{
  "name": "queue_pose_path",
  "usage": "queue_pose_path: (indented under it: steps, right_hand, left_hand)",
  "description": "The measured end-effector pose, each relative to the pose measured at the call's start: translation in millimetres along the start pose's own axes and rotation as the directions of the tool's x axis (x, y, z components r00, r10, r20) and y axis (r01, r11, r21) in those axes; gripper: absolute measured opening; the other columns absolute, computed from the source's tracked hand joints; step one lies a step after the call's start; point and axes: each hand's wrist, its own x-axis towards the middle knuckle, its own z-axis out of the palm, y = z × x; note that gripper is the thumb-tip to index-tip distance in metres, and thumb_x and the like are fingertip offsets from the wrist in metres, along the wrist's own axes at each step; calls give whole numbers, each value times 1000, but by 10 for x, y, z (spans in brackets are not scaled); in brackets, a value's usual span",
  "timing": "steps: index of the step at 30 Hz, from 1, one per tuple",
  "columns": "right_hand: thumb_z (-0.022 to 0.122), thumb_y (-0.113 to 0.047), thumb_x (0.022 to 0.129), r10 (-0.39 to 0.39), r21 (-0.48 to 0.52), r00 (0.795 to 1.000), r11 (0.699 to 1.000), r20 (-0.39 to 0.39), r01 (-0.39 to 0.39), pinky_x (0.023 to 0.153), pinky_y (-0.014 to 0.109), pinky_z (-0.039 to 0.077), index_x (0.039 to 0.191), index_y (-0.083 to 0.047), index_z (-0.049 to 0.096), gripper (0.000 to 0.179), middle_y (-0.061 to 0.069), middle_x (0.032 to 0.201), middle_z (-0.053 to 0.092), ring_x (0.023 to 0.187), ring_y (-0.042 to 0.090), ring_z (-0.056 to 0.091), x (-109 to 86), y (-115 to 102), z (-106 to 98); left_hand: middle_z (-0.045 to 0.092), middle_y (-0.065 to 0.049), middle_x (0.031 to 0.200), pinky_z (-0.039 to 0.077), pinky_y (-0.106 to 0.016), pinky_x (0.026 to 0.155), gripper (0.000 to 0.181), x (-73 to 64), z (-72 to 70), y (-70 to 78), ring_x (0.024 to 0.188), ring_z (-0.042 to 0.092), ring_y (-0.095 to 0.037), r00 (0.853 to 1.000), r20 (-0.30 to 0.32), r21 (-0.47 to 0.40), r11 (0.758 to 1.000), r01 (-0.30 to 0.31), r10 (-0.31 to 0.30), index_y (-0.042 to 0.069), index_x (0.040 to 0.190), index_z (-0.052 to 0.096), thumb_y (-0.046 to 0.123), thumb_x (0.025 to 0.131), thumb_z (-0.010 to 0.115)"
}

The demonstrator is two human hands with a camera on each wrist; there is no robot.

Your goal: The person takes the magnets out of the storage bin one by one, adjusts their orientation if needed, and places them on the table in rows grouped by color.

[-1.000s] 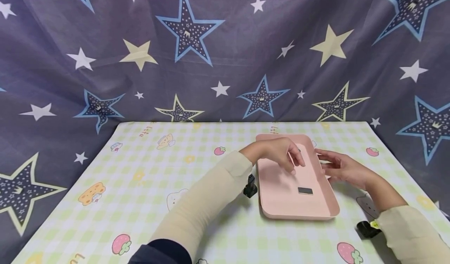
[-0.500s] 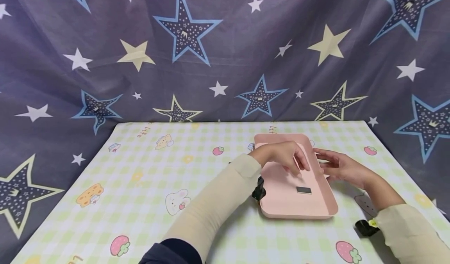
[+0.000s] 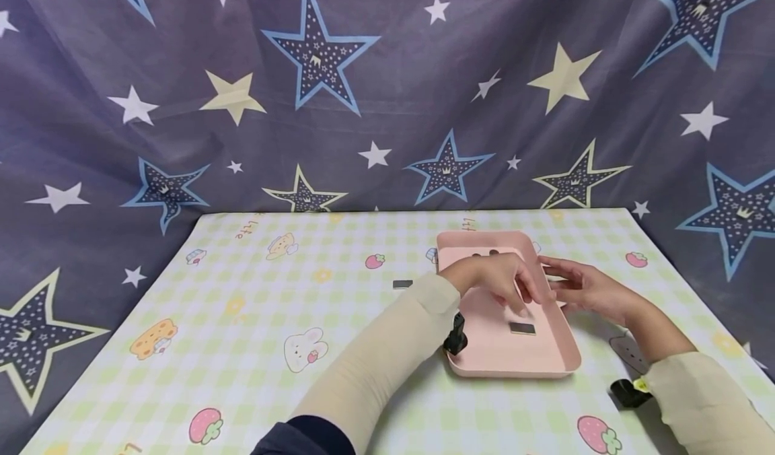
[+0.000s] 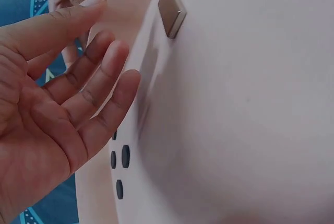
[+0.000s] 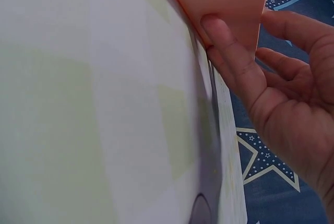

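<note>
My left hand (image 3: 502, 281) hovers over the pink tray (image 3: 514, 367) with loosely bent fingers, holding nothing. Just below its fingertips lies a small dark rectangular piece with a light edge (image 3: 523, 328). In the left wrist view that rectangular piece (image 4: 171, 12) lies apart from the fingers, and several dark round discs (image 4: 126, 156) lie at the tray's other end. My right hand (image 3: 596, 295) touches the tray's right side. From the right wrist, its thumb (image 5: 229, 46) presses on the tray's outer wall (image 5: 229, 4), with the other fingers extended near the rim.
Another dark rectangular piece (image 3: 402, 284) lies on the checked tablecloth (image 3: 254, 374) left of the tray. Black wrist devices (image 3: 630, 393) stick out by both sleeves. A star-patterned curtain (image 3: 387, 91) hangs behind the table.
My left hand has moved nearer and slightly right, down toward the rectangular piece in the tray. The discs and the piece on the cloth have come into sight. My right hand stays at the tray.
</note>
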Motion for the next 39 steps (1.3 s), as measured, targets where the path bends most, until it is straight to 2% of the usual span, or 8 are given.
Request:
queue_pose_path:
  steps: [7, 9, 17, 22, 28, 34, 39]
  right_hand:
    - [59, -7, 97, 12, -10, 1000, 1000, -8, -13, 85, 41, 55, 154, 3, 10, 76, 32, 155, 13, 127, 21, 49, -1, -1, -2]
    - [59, -7, 97, 12, -16, 1000, 1000, -5, -12, 85, 41, 55, 154, 3, 10, 76, 32, 155, 13, 127, 22, 48, 2, 1, 0]
    - [56, -6, 98, -9, -5, 1000, 1000, 22, 10, 84, 41, 55, 153, 6, 7, 74, 39, 151, 14, 115, 8, 55, 5, 23, -4]
    - [56, -5, 98, -17, 7, 1000, 1000, 24, 17, 83, 41, 55, 152, 7, 7, 74, 39, 151, 14, 113, 3, 55, 3, 28, -4]
    - [57, -8, 98, -1, 6, 1000, 1000, 14, 1, 83, 42, 56, 154, 3, 9, 75, 32, 156, 10, 116, -1, 50, -2, 16, -1]
    - [57, -7, 98, -7, 22, 1000, 1000, 16, 7, 83, 43, 56, 154, 4, 8, 75, 32, 156, 10, 115, 0, 52, -6, 20, 8]
    - [58, -7, 98, -8, 29, 1000, 1000, 15, 7, 83, 44, 56, 154, 3, 8, 75, 32, 156, 10, 115, 0, 52, -14, 28, 8]
  left_hand:
    - [68, -2, 80, 52, -21, 58, 30, 11, 102, -26, 69, 59, -2, 999, -1, 32, 999, 37, -37, -2, 103, 73, -3, 75, 81]
    - [68, -2, 79, 51, -20, 58, 29, 23, 130, -37, 67, 59, -3, 999, 7, 50, 998, 37, -38, -2, 102, 73, -3, 74, 82]
    - [66, 1, 77, 49, -10, 68, 30, 83, 211, -68, 70, 58, 0, 1000, 20, 222, 975, -18, 14, 2, 95, 74, -1, 69, 87]
    - [67, 1, 75, 49, -10, 69, 25, 75, 223, -49, 68, 58, 0, 999, 32, 237, 971, -5, -2, 2, 94, 75, -9, 72, 81]
    - [66, 5, 73, 47, -9, 65, 28, 32, 188, -26, 66, 56, 1, 999, -31, 356, 934, 38, -29, 8, 89, 76, -14, 71, 75]
    - [66, 5, 74, 46, -9, 65, 23, 16, 157, -56, 68, 57, 0, 999, -45, 406, 913, 40, -24, 7, 89, 76, -7, 72, 81]
    - [65, 5, 74, 46, -9, 64, 21, 25, 154, -77, 68, 56, -1, 998, -58, 412, 909, 56, -36, 8, 90, 76, -4, 73, 83]
